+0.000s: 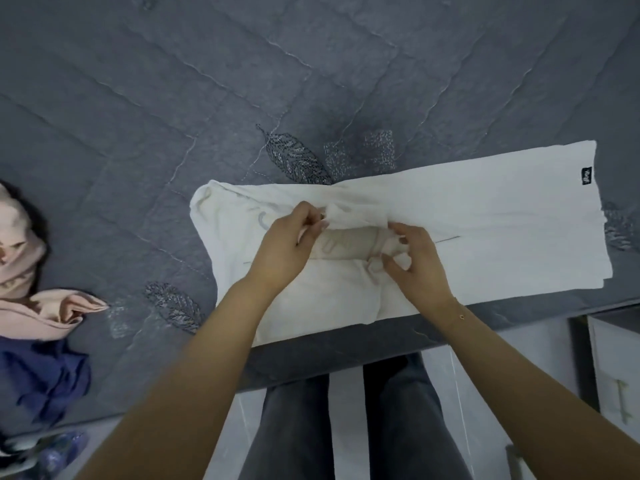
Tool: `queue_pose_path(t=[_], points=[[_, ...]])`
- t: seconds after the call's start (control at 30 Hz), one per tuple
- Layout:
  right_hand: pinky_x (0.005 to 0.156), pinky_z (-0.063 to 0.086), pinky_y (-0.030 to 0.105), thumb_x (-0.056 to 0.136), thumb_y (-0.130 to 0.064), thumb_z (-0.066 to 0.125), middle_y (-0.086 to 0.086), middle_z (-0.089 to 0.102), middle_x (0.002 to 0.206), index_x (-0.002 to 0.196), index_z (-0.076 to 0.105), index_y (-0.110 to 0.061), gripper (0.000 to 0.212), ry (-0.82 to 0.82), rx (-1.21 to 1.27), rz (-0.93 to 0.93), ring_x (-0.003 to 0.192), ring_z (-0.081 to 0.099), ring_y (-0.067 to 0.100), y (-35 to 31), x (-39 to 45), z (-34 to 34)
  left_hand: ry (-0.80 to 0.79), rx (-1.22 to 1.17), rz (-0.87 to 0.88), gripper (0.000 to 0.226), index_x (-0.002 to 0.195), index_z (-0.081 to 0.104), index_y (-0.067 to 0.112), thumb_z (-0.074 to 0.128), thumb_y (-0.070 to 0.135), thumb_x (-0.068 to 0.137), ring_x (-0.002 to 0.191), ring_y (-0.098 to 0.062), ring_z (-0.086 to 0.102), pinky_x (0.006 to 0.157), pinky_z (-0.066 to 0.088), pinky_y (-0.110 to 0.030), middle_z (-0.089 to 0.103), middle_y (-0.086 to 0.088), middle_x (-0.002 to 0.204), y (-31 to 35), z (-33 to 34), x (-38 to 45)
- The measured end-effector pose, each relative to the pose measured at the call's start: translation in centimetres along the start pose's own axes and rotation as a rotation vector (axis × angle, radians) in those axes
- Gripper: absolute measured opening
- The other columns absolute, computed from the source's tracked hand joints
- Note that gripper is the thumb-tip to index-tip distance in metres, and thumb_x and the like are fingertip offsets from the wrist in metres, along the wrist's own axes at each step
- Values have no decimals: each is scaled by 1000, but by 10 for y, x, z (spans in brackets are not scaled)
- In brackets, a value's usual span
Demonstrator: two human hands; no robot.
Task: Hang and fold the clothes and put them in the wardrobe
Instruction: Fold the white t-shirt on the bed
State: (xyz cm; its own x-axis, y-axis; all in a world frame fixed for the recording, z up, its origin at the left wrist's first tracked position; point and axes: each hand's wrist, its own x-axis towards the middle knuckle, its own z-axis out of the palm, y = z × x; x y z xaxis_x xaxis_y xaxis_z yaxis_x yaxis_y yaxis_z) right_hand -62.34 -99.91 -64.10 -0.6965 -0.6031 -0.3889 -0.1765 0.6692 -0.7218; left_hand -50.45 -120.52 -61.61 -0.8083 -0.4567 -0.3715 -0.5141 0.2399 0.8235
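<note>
A white garment (485,216) lies spread across the grey quilted bed (242,81), near the bed's front edge. It has a small black label at its far right end. Its left part is folded over, showing a cream inner side. My left hand (287,244) pinches a fold of the white cloth at the garment's middle. My right hand (415,261) pinches the same raised fold a little to the right. Both hands lift the fold slightly off the layer beneath.
A pink garment (45,306) and a dark blue garment (41,379) lie crumpled at the bed's left edge. A white cabinet (616,368) stands at the lower right. My legs in dark trousers (398,427) stand against the bed on a pale floor.
</note>
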Motion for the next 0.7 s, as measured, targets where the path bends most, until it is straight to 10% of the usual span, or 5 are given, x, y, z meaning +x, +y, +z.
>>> queue_pose_path(t=[0.17, 0.5, 0.7], points=[[109, 33, 23, 81, -11, 76, 12, 45, 138, 142, 42, -5, 71, 72, -153, -227, 128, 42, 22, -17, -4, -12, 136, -104, -34, 13, 88, 45, 26, 48, 25, 100, 73, 4, 46, 68, 36, -8, 51, 21, 78, 14, -33, -39], [107, 39, 40, 80, -15, 76, 10, 43, 144, 147, 37, -14, 78, -251, -193, -185, 130, 41, 28, -29, -5, 28, 147, -360, -268, 24, 77, 41, 22, 42, 38, 95, 72, -7, 34, 67, 31, -23, 36, 12, 72, -1, -40, -87], [87, 49, 48, 82, -11, 76, 7, 69, 105, 89, 73, -7, 9, -100, -256, -395, 100, 63, 30, -30, 1, 41, 169, -378, -292, 24, 77, 42, 28, 41, 43, 96, 71, -6, 35, 67, 33, -20, 35, 14, 73, -19, -48, -105]])
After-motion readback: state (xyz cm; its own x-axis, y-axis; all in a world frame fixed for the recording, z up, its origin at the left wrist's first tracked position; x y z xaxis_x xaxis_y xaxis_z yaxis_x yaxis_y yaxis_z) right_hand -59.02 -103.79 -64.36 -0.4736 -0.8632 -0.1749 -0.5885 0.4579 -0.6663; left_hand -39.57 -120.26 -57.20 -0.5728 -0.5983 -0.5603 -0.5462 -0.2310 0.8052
